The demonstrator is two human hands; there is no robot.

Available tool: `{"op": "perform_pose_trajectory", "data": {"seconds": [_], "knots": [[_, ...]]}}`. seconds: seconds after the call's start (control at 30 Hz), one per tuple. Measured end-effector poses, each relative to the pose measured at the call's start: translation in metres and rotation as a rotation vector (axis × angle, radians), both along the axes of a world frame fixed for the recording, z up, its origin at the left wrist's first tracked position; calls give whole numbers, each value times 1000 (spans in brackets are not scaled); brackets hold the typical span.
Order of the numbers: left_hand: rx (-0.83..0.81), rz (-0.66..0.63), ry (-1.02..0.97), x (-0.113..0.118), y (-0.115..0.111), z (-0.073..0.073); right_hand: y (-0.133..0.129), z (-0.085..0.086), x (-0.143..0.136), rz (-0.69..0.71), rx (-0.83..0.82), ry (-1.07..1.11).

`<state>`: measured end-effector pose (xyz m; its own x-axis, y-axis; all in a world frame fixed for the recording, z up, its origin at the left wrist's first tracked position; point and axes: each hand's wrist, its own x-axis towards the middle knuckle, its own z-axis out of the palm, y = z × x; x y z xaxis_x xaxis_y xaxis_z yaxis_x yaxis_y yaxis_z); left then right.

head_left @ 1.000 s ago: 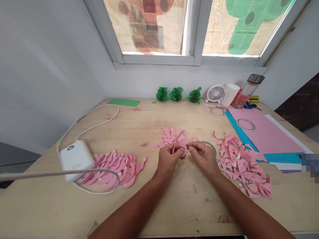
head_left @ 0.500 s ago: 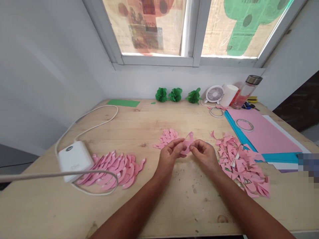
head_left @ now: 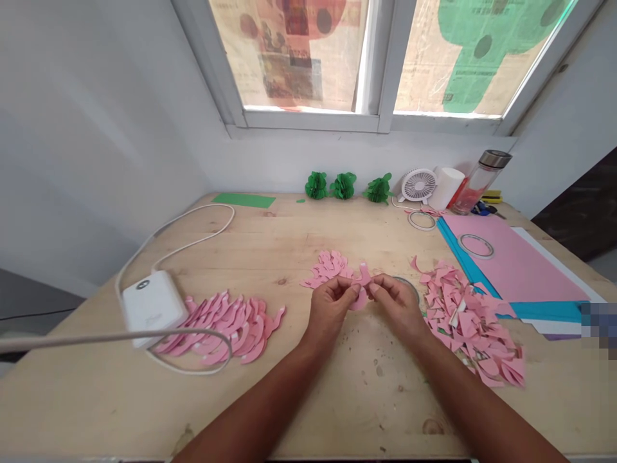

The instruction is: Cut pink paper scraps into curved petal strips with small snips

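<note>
A curved pink paper cutout [head_left: 358, 301] with a small white patch at its upper tip is held up between both hands over the middle of the table. My left hand [head_left: 328, 312] pinches its left side between thumb and fingers. On the right side, my right hand [head_left: 398, 305] is closed on the same cutout, its fingertips partly covering the paper. Just behind my left hand lies a small heap of pink cutouts [head_left: 328, 265]. Part of a ring-shaped roll of tape [head_left: 409, 283] shows behind my right hand.
Larger curved pink cutouts [head_left: 245, 328] lie left, beside a white power bank [head_left: 152, 305] with a cable. Pink paper scraps [head_left: 475, 328] are heaped right, before pink sheets [head_left: 520, 263]. Green paper ornaments [head_left: 343, 185], a small fan [head_left: 418, 186] and a glass bottle [head_left: 477, 186] stand behind.
The pink cutout has turned in my fingers, its tip now more upright and further left. A tape ring edge now shows behind my right hand. The whole view has shifted slightly.
</note>
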<state>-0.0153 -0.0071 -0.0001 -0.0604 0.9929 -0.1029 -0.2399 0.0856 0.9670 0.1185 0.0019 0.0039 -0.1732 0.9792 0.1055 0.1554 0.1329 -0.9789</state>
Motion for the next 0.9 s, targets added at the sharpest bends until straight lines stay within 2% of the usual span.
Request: {"op": "perform_pose_trajectory", "data": {"seconds": [0.17, 0.3, 0.47, 0.6, 0.9], "knots": [[-3, -21, -26, 2, -2, 3, 1, -4, -1, -18, -54, 56], [-30, -138, -35, 2, -5, 7, 2, -5, 0, -8, -60, 150], [-94, -279, 13, -1, -5, 4, 2, 1, 4, -124, -88, 161], [-92, -308, 24, -1, -4, 1, 2, 2, 6, -168, -105, 176], [-62, -353, -9, 3, -2, -6, 0, 2, 4, -108, -131, 192]]}}
